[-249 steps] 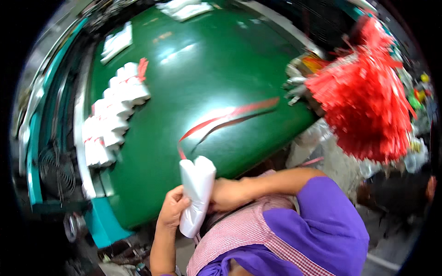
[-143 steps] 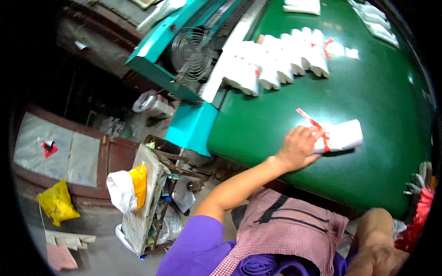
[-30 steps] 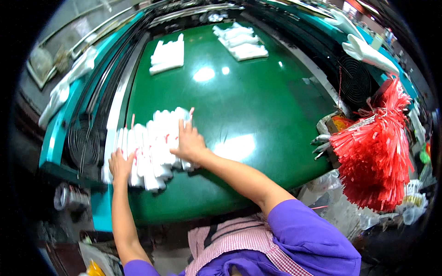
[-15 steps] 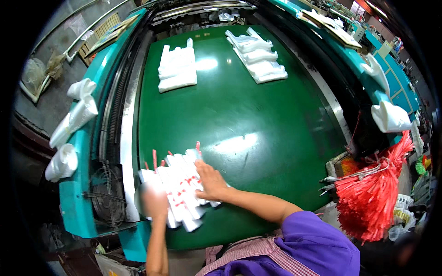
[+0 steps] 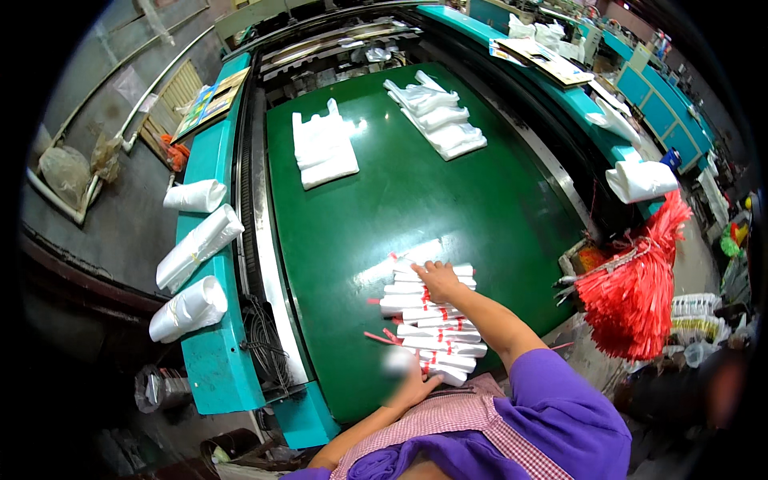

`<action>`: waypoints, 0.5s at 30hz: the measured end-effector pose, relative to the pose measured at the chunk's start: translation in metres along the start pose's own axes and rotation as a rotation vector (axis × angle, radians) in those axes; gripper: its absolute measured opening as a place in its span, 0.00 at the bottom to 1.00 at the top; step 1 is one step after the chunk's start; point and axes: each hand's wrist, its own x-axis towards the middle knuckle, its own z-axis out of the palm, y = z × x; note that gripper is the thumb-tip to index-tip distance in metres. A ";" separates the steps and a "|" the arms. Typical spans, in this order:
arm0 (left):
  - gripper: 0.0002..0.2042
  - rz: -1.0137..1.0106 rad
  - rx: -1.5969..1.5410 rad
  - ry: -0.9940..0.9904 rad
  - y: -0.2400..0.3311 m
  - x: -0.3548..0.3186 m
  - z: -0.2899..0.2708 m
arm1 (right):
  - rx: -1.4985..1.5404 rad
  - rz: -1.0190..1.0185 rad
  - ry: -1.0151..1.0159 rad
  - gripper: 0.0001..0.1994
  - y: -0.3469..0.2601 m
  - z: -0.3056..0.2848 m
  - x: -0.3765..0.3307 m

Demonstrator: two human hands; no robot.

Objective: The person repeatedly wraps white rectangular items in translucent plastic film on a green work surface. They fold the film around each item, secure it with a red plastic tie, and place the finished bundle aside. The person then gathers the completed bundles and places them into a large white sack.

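Note:
White plastic-bag rolls [image 5: 440, 332], bound with red strips, lie side by side in a row on the green conveyor belt [image 5: 336, 240], near its front edge. Loose red strip ends stick out on their left. My right hand [image 5: 440, 280] rests on the far rolls with its fingers spread. At the near end, my left hand [image 5: 412, 390] touches the rolls, thumb and finger apart. A whitish blur hides part of that hand. Farther up the belt lie two flat stacks of white plastic carrier bags, a left stack [image 5: 324, 152] and a right stack [image 5: 436, 116].
Teal machine rails flank the belt; white rolls [image 5: 200, 244] lie on the left rail and another white roll [image 5: 640, 181] on the right. A large bunch of red plastic strips [image 5: 628, 308] hangs at the right front corner. Coiled cable [image 5: 264, 336] sits beside the belt's left edge.
The row of rolls has shifted right and turned, so the rolls now lie crosswise. Both hands have moved right with it; the right is at the far end, the left at the near end.

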 end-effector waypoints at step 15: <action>0.25 0.349 -0.099 0.515 -0.027 0.104 -0.186 | 0.273 -0.362 -0.054 0.44 -0.033 -0.020 0.007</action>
